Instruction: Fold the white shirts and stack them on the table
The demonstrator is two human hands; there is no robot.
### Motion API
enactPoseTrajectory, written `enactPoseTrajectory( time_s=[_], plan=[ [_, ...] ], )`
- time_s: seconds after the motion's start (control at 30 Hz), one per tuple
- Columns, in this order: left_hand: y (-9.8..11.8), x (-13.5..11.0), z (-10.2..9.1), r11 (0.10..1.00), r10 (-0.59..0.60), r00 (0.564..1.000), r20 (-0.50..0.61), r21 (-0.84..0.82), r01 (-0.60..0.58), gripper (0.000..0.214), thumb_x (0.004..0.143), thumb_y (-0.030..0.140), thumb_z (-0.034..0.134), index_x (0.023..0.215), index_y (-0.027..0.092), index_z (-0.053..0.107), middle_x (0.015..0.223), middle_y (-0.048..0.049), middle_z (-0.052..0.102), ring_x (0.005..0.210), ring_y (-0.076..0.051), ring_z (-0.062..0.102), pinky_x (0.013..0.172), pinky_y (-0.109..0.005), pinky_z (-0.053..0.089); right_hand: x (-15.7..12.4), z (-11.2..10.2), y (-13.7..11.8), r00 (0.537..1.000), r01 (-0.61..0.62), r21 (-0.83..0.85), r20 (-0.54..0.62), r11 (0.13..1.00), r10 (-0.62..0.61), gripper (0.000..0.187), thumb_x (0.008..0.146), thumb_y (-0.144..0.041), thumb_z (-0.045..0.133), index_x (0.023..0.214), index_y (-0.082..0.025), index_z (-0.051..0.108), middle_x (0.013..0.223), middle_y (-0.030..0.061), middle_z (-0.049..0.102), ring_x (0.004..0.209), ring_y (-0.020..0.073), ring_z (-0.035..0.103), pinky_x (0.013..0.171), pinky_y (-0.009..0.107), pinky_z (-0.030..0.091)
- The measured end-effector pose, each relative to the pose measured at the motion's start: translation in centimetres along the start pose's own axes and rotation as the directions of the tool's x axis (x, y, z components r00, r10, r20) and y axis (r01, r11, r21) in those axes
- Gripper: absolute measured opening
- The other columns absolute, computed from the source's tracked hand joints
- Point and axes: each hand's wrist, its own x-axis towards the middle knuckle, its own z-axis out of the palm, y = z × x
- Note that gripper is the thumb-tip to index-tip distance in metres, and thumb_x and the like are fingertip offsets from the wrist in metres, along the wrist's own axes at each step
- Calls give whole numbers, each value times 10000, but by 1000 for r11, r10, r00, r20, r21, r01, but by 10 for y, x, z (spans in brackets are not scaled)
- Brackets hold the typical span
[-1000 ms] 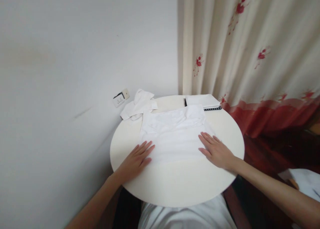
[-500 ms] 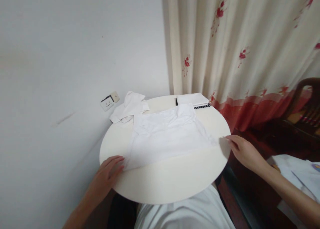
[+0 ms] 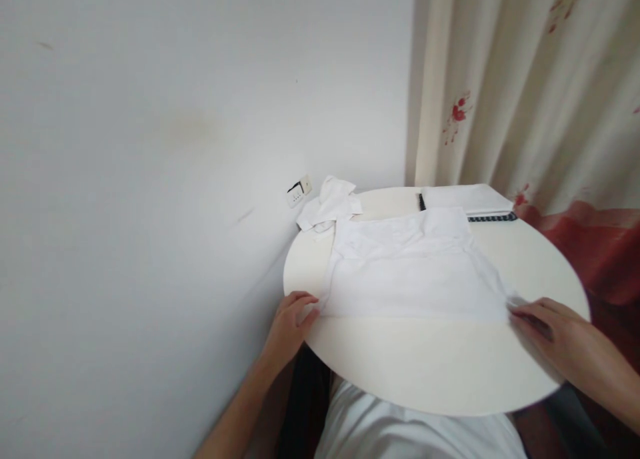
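Observation:
A thin white cloth (image 3: 410, 279), perhaps a garment, lies spread on the round white table (image 3: 425, 365), with creases across its far half. My left hand (image 3: 294, 322) is at its near left corner, thumb and fingers closed on the edge. The near right corner is pinched between the thumb and fingers of my right hand (image 3: 555, 325). Along the near side, the cloth's edge runs fairly straight between both hands.
A crumpled white cloth (image 3: 330, 202) sits at the table's far left, by the wall socket (image 3: 295, 194). At the far right lies a folded white cloth (image 3: 465, 197) on something with a black-and-white patterned edge. A floral curtain (image 3: 480, 79) hangs behind.
My view has swung left. My right hand has moved in from the table's right edge and taken hold of the cloth's near right corner; my left hand has closed on the left one.

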Motion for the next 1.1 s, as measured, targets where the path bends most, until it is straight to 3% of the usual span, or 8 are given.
enactPoseTrajectory(
  time_s=[0.1,0.27,0.57,0.63,0.73,0.83,0.97,1.1],
  plan=[
    [10,3,8,999,45,995,90,24,-48,180,887,326,639,1018,242,729,1158,-68,640,1092,-254,594,1008,-438,489,2,-6,-4,998,7,-32,64,999,-5,278,929,-469,512,986,-275,702,1015,159,692,932,310,671,861,467,501],
    [11,10,15,995,77,995,70,55,-80,99,873,285,645,879,216,715,1088,-69,634,1059,-260,588,966,-433,499,1,-15,-13,988,22,-58,156,998,-13,268,961,-369,462,899,-219,676,913,98,668,893,278,646,827,413,499],
    [-2,-12,-10,995,55,972,228,74,-74,188,898,356,600,802,223,692,1204,-73,618,1117,-277,607,977,-451,515,-31,-41,-46,955,87,-83,290,993,-59,209,966,-266,488,851,-231,659,895,72,683,813,226,656,752,331,521],
    [-6,-17,-16,990,87,966,245,83,-111,187,900,392,619,855,228,698,1244,-74,619,1138,-272,615,981,-428,530,-32,-51,-54,951,95,-78,303,992,-67,182,960,-266,519,870,-231,672,915,72,693,825,223,667,771,329,535],
    [-4,-17,-21,972,168,967,191,130,-195,352,901,409,655,1219,260,653,1388,-83,578,1269,-284,566,1066,-446,493,-27,-61,-60,959,137,-80,262,987,-111,194,947,-345,592,1065,-235,700,1080,93,705,952,245,680,840,353,556],
    [5,-12,-21,907,349,897,270,144,-396,600,945,369,626,1507,314,424,1542,-60,468,1423,-271,434,1161,-463,405,-20,-57,-61,943,267,-56,221,962,-249,442,939,-399,627,1364,-281,598,1365,91,620,1222,277,602,1015,415,517],
    [14,-2,-17,787,546,757,360,91,-611,525,996,240,535,1502,342,441,1509,-8,517,1412,-212,458,1182,-444,384,-18,-41,-58,896,401,-31,220,916,-385,451,973,-305,583,1424,-317,561,1455,43,573,1319,246,551,1096,426,477],
    [9,6,-17,778,556,743,371,82,-623,638,922,41,458,1475,360,485,1483,24,541,1356,-183,526,1152,-396,434,-19,-38,-54,866,468,-68,236,881,-441,505,963,-239,585,1457,-325,523,1437,28,590,1291,223,583,1110,428,469]
  ],
)
